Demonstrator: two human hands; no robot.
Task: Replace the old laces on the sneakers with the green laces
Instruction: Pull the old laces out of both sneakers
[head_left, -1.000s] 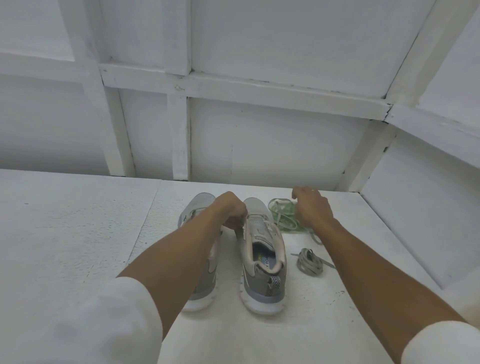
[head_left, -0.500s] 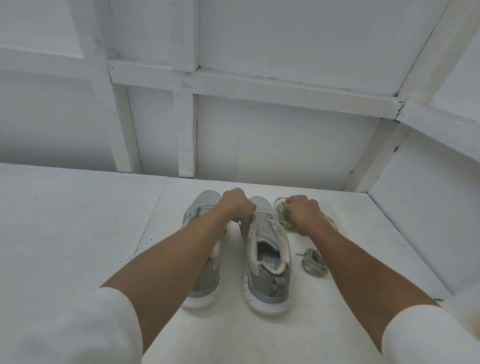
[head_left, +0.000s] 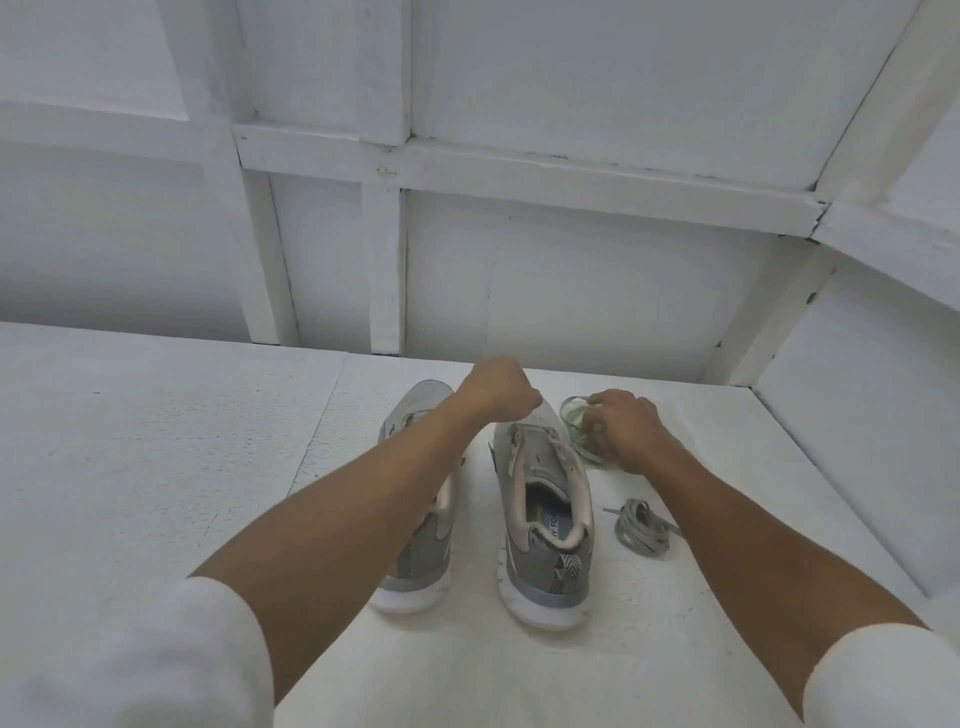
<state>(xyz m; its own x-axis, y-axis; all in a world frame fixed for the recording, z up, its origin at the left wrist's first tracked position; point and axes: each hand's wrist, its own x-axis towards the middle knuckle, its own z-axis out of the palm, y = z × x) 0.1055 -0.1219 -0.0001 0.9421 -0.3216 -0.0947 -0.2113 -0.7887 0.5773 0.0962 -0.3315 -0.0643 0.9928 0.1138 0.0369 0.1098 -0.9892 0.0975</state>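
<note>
grey sneakers (head_left: 540, 519): white-soled, side by side on tabletop (head_left: 156, 467), heels toward camera | green laces (head_left: 576, 421): pale tangle just right of toes | old laces (head_left: 640, 527): grey coil beside right-hand sneaker | left hand (head_left: 496, 389): curled over that sneaker's toe, grip unclear | right hand (head_left: 623, 428): clutches green laces

Green laces (head_left: 575, 422) partly under right hand (head_left: 626, 430)

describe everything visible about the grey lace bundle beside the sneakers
The grey lace bundle is a flat, woven-looking shoelace coiled into a loose oval of several loops, with an end straying out each side. It lies on the white table, right of the right sneaker's heel, apart from it. No hand touches it; the right hand grips the green laces farther back.
</note>
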